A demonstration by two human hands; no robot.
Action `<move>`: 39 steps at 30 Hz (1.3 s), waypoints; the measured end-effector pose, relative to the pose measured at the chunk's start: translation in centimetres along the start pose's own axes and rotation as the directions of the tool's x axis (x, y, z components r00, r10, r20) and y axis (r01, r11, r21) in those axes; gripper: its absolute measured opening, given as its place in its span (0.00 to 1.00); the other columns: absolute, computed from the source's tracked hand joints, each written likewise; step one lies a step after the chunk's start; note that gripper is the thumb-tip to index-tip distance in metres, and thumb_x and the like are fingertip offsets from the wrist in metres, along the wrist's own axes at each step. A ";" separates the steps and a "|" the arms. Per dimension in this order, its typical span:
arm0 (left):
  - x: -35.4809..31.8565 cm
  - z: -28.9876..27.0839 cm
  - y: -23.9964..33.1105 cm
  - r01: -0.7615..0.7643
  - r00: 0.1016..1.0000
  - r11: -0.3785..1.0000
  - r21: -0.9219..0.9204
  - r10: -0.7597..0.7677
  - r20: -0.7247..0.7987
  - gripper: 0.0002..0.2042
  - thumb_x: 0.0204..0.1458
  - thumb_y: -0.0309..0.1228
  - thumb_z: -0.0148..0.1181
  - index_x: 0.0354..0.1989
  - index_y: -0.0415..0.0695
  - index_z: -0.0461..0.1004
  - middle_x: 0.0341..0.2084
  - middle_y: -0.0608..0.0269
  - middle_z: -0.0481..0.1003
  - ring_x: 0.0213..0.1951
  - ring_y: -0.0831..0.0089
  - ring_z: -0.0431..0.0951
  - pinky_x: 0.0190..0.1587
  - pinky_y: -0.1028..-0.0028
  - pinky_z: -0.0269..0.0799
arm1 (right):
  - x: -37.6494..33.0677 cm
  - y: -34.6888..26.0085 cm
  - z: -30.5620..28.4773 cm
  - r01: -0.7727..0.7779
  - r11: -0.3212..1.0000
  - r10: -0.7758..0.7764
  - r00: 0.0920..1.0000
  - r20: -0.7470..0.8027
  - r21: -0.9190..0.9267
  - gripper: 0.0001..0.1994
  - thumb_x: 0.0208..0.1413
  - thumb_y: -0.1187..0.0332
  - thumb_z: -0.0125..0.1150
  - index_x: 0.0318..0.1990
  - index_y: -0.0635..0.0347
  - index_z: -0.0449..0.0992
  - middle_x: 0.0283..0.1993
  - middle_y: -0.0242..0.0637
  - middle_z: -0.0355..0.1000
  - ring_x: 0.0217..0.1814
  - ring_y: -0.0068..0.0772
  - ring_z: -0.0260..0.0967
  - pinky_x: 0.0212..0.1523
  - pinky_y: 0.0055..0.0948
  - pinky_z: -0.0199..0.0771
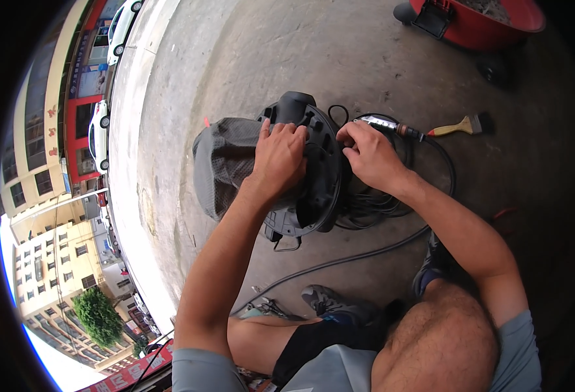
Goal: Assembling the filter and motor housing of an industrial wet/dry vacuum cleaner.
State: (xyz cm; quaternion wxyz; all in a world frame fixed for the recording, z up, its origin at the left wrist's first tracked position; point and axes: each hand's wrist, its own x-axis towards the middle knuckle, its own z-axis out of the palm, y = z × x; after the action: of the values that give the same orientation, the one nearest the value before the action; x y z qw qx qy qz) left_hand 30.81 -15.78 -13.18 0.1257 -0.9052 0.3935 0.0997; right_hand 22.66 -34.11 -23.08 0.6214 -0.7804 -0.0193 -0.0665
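Observation:
A black round vacuum cleaner head (315, 196) lies on its side on the ground in front of me, with a grey cloth filter bag (219, 160) over its left side. My left hand (279, 157) is closed on the bag's edge, fingers curled over the cloth where it meets the head. Beside the head's right rim is my right hand (372, 153), its thumb and fingers bent together. Whatever is between those fingertips, if anything, is hidden. Just behind that hand lies a silver cylindrical tool (380, 122) with a dark cable.
Coiled black cable (372, 206) lies right of the head, and one length runs past my shoes (330, 304). A paintbrush (462, 125) with dark bristles rests farther right. At the upper right stands a red wheeled tub (477, 29) containing grey debris. Parked cars (98, 137) line the far left.

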 end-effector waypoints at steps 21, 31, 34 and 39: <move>-4.9 2.9 6.4 0.049 0.995 0.988 -0.149 -0.062 -0.081 0.06 0.50 0.31 0.63 0.37 0.49 0.77 0.37 0.62 0.73 0.45 0.63 0.73 0.52 0.61 0.62 | -3.1 1.2 -0.6 -0.124 0.992 0.124 0.992 0.020 0.024 0.06 0.57 0.78 0.57 0.42 0.64 0.75 0.40 0.44 0.74 0.42 0.47 0.74 0.45 0.39 0.75; -4.2 2.6 6.9 0.117 0.985 0.965 -0.236 -0.144 -0.097 0.13 0.45 0.27 0.65 0.39 0.45 0.70 0.31 0.60 0.72 0.39 0.61 0.74 0.47 0.60 0.63 | -4.3 1.9 -0.9 -0.215 0.976 0.213 0.976 0.041 0.041 0.06 0.57 0.78 0.56 0.42 0.64 0.75 0.40 0.44 0.74 0.42 0.45 0.75 0.44 0.38 0.75; -4.7 2.8 7.5 0.128 0.981 0.965 -0.228 -0.157 -0.112 0.16 0.43 0.26 0.65 0.41 0.44 0.68 0.29 0.60 0.73 0.37 0.60 0.75 0.45 0.60 0.63 | -4.2 2.0 -1.0 -0.204 0.978 0.203 0.979 0.030 0.037 0.06 0.57 0.77 0.56 0.42 0.64 0.75 0.40 0.44 0.74 0.43 0.45 0.75 0.44 0.38 0.75; -4.6 3.3 7.7 0.190 0.980 0.956 -0.223 -0.197 -0.010 0.18 0.42 0.25 0.64 0.42 0.44 0.67 0.28 0.60 0.74 0.36 0.60 0.76 0.43 0.59 0.63 | -4.5 2.4 -0.7 -0.187 0.982 0.186 0.982 0.025 0.040 0.06 0.57 0.77 0.56 0.42 0.64 0.75 0.41 0.44 0.74 0.43 0.46 0.75 0.45 0.39 0.75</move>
State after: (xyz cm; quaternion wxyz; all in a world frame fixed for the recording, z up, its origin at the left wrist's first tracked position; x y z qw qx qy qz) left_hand 21.75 -16.66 -16.16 0.0271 -0.9491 0.2916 0.1155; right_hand 18.41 -35.12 -25.84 0.6409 -0.7663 0.0458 0.0006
